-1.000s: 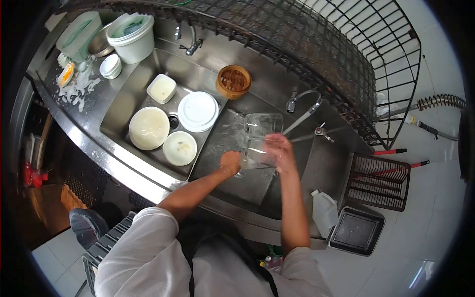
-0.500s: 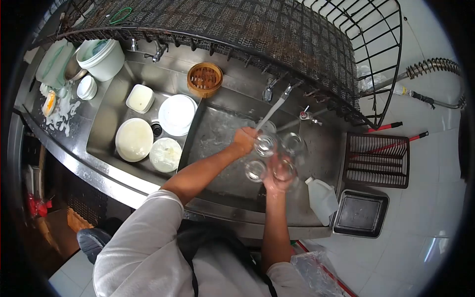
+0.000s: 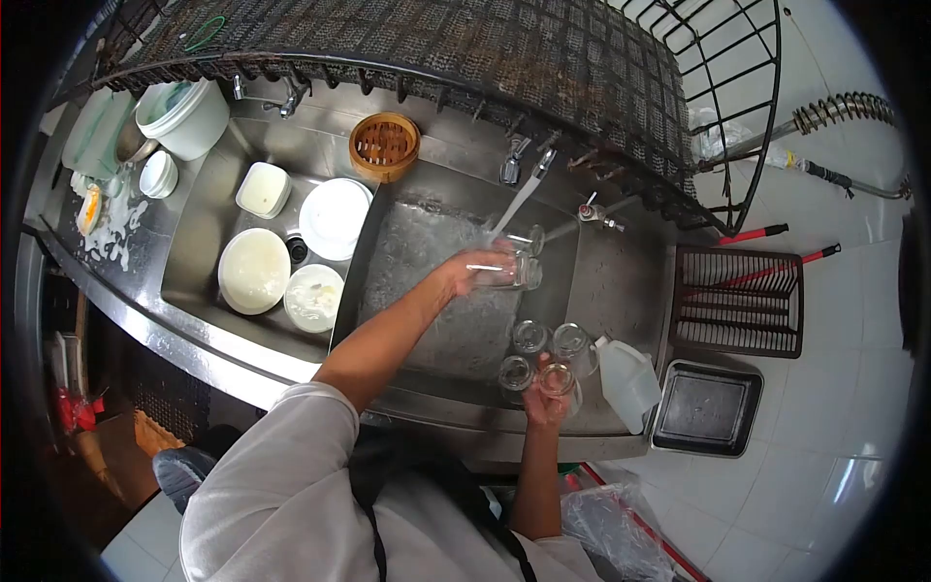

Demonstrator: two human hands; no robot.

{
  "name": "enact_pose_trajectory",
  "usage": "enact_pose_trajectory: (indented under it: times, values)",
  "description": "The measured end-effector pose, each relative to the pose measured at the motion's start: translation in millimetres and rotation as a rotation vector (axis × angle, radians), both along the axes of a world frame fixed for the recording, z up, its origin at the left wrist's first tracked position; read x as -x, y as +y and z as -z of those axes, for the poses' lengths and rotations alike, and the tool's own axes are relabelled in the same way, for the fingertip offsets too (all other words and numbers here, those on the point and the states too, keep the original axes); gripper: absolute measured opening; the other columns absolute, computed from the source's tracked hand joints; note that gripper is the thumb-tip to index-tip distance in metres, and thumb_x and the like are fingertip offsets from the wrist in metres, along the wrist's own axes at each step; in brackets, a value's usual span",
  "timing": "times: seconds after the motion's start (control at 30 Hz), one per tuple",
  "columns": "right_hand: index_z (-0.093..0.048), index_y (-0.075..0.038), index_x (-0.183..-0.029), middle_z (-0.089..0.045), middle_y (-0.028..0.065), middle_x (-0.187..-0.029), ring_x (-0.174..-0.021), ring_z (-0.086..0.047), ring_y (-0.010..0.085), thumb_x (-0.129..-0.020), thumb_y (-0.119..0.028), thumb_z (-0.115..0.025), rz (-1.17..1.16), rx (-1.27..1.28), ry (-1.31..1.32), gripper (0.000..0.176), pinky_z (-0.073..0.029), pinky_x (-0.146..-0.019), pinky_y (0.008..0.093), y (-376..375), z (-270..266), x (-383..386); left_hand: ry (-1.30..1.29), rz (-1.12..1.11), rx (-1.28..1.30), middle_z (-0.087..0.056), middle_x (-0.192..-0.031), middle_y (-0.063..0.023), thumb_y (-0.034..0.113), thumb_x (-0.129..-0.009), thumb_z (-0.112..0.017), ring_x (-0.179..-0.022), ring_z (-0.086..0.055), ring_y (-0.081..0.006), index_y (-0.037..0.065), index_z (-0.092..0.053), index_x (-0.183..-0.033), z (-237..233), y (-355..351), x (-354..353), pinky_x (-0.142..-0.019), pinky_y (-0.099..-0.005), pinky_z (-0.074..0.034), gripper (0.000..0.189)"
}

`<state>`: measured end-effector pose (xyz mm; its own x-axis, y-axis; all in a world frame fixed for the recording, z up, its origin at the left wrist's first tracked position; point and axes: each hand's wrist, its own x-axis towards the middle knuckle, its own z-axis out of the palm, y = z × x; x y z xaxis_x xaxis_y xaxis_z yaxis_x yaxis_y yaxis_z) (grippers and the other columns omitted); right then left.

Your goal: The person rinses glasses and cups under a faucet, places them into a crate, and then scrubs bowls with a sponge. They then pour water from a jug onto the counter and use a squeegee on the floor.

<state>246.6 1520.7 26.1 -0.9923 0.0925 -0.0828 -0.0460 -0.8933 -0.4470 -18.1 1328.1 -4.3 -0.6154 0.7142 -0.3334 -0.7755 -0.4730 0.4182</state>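
Note:
Over the right sink basin, my left hand is closed on clear glass jars. One jar lies sideways across the fingers, with another jar just behind it. Water from the faucet falls right at this hand. Lower right, at the basin's right side, my right hand has its fingers wrapped among a cluster of several clear glass jars, the nearest jar over the palm. The round ends of these jars face up, and parts of the fingers are hidden behind the glass.
A white plastic jug stands close right of my right hand. In the left basin are white plates, bowls and tubs. A bamboo steamer sits on the divider's back end. Overhead hangs a wire rack.
My right hand has moved toward my body with its cluster of jars, away from the stream. My left hand stays by the water, its jar now turned sideways.

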Motion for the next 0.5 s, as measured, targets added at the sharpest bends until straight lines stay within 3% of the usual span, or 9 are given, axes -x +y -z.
enact_pose_trajectory:
  times: [0.1, 0.2, 0.3, 0.4, 0.5]
  values:
    - [-0.051, -0.016, -0.135, -0.045, 0.0164, -0.139, -0.112, -0.06, 0.0272, -0.085, -0.01, -0.073, 0.009, -0.049, 0.081, 0.055, -0.058, -0.091, 0.0367, -8.5, 7.3, 1.0, 0.346, 0.037, 0.259, -0.065, -0.119, -0.0121, 0.009, -0.083, -0.072, -0.1, -0.066, -0.0253, 0.002, -0.061, -0.117, -27.7, 5.3, 26.1, -0.088, -0.0394, -0.057, 0.036]
    - [-0.052, -0.016, -0.133, -0.049, 0.0166, -0.136, -0.112, -0.06, 0.0271, -0.087, -0.008, -0.07, 0.032, 0.057, -0.024, 0.05, -0.058, -0.09, 0.0388, -13.2, 17.3, -0.6, 1.26, 0.021, 0.668, -0.069, -0.112, -0.0162, 0.005, -0.078, -0.069, -0.089, -0.07, -0.0275, 0.005, -0.067, -0.108, -40.9, 3.5, 55.8, -0.08, -0.036, -0.057, 0.031]
    - [-0.055, -0.014, -0.127, -0.055, 0.016, -0.13, -0.11, -0.061, 0.0261, -0.086, -0.005, -0.067, 0.005, 0.013, -0.129, 0.044, -0.058, -0.09, 0.0411, -13.3, 29.2, 6.2, 1.717, 0.15, 1.158, -0.07, -0.095, -0.0163, 0.004, -0.072, -0.067, -0.08, -0.07, -0.0314, 0.011, -0.072, -0.098, -135.8, -18.1, 28.1, -0.072, -0.0382, -0.056, 0.027]
    - [-0.052, -0.011, -0.127, -0.059, 0.0161, -0.123, -0.107, -0.062, 0.0284, -0.085, 0.0, -0.064, -0.023, -0.095, -0.342, 0.046, -0.059, -0.087, 0.0435, -16.2, 46.9, 19.6, 2.043, 0.267, 1.295, -0.067, -0.086, -0.0135, 0.007, -0.071, -0.068, -0.078, -0.067, -0.0341, 0.016, -0.072, -0.094, -135.7, -31.9, 14.8, -0.067, -0.0425, -0.055, 0.025]
    - [-0.049, -0.009, -0.125, -0.061, 0.0159, -0.115, -0.096, -0.065, 0.0306, -0.083, 0.003, -0.061, -0.004, -0.32, -0.682, 0.045, -0.061, -0.081, 0.0465, -37.2, 31.5, 48.3, 1.981, 0.146, 1.247, -0.064, -0.079, -0.0114, 0.009, -0.071, -0.069, -0.077, -0.067, -0.0319, 0.015, -0.072, -0.09, -130.6, -62.9, -12.5, -0.067, -0.043, -0.054, 0.021]
